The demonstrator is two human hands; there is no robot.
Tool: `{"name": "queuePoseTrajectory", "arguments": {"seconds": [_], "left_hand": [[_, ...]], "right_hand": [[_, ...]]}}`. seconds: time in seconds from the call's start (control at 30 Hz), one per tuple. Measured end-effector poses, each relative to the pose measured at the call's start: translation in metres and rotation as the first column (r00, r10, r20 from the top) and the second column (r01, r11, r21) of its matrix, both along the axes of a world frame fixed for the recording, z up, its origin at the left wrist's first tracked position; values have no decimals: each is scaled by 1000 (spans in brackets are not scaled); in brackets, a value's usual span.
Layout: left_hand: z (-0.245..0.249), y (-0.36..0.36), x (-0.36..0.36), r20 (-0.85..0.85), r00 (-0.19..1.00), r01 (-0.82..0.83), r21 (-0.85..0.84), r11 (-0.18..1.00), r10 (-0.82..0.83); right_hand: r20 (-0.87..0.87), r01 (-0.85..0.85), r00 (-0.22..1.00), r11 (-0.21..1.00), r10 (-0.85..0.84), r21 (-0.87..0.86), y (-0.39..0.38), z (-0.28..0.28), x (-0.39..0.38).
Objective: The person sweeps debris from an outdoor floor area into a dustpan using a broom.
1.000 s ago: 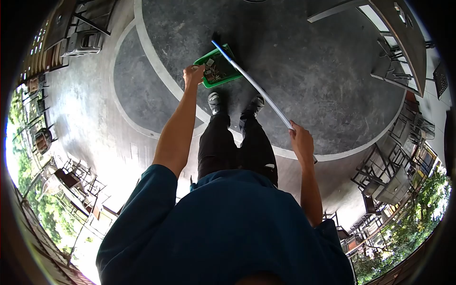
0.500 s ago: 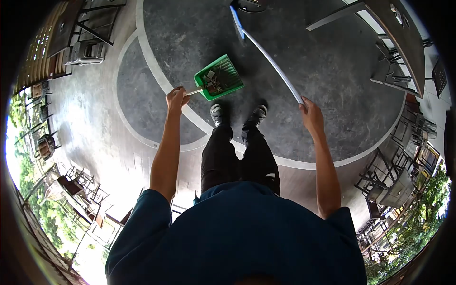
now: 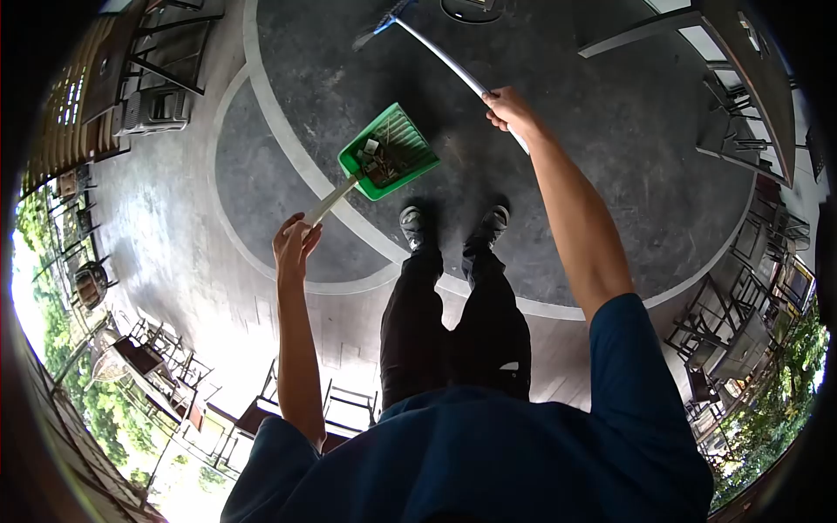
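My left hand [image 3: 295,244] is closed on the pale handle of a green dustpan [image 3: 417,139]. Small scraps and debris [image 3: 380,164] lie in the pan, which is in front of my feet. Higher up and to the right, my right hand [image 3: 513,115] grips the long light shaft of a broom [image 3: 440,57]. The broom's blue head with dark bristles [image 3: 381,28] is over the dark floor, beyond the dustpan.
A dark floor [image 3: 593,209] with pale curved lines surrounds my shoes [image 3: 412,225]. Stacked furniture and a grey chair [image 3: 157,110] stand at the left, a large table [image 3: 750,96] at the upper right. A round dark object [image 3: 472,9] lies at the top.
My right hand has moved up and left, and the broom head has swung left. My left hand has moved down and left along or with the dustpan handle; the dustpan has shifted slightly left.
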State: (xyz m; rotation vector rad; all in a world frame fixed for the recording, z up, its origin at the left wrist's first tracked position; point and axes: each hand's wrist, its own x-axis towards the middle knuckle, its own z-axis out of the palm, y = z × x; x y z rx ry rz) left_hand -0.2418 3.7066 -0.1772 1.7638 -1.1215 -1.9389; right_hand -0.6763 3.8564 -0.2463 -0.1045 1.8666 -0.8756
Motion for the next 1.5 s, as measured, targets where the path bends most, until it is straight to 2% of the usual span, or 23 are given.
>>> {"name": "queuePoseTrajectory", "arguments": {"seconds": [0.17,0.23,0.27,0.37,0.43,0.5,0.57,0.73,0.8,0.93,1.03,1.17,1.23,1.3,1.43,1.5], "left_hand": [[-3,-7,5,29,999,14,-30,999,-13],[-3,-7,10,29,1000,12,-31,999,-11],[-3,-7,12,32,999,-1,-22,1000,2],[-4,-13,9,13,1000,-20,-24,1000,21],[-7,-15,10,34,999,-19,-14,1000,19],[-3,-16,8,36,999,-7,-9,1000,7],[1,-15,5,22,1000,-21,0,1000,21],[-1,-21,10,-17,1000,-12,23,1000,12],[-1,-23,11,-26,1000,5,22,1000,-5],[-1,-29,13,-38,999,35,27,999,-34],[1,-34,15,-32,998,64,45,997,-63],[0,-37,16,-57,992,118,30,993,-116],[0,-38,13,-61,988,141,26,990,-139],[0,-36,13,-54,985,165,27,986,-163],[5,-32,6,-55,978,203,18,979,-202],[11,-27,5,-71,977,200,9,980,-199]], "right_hand": [[12,88,996,992,-90,92,-14,-54,17],[191,162,968,986,-164,27,16,-63,27],[214,166,962,986,-167,26,35,-63,35],[262,199,943,979,-204,45,96,-54,59],[209,208,952,974,-223,91,135,-30,80],[176,157,972,988,-155,1,190,-34,104],[210,280,935,958,-285,52,226,-7,136],[211,401,875,897,-435,184,291,34,208],[76,449,875,860,-478,243,300,44,231],[-8,441,893,869,-451,223,293,69,252],[65,504,854,852,-516,141,283,67,249],[59,515,853,854,-519,72,253,50,212],[15,496,868,868,-496,26,241,23,189],[11,458,888,887,-459,67,234,-5,168],[125,540,821,828,-558,151,238,-1,173],[123,523,832,839,-540,149,259,3,193]]}}
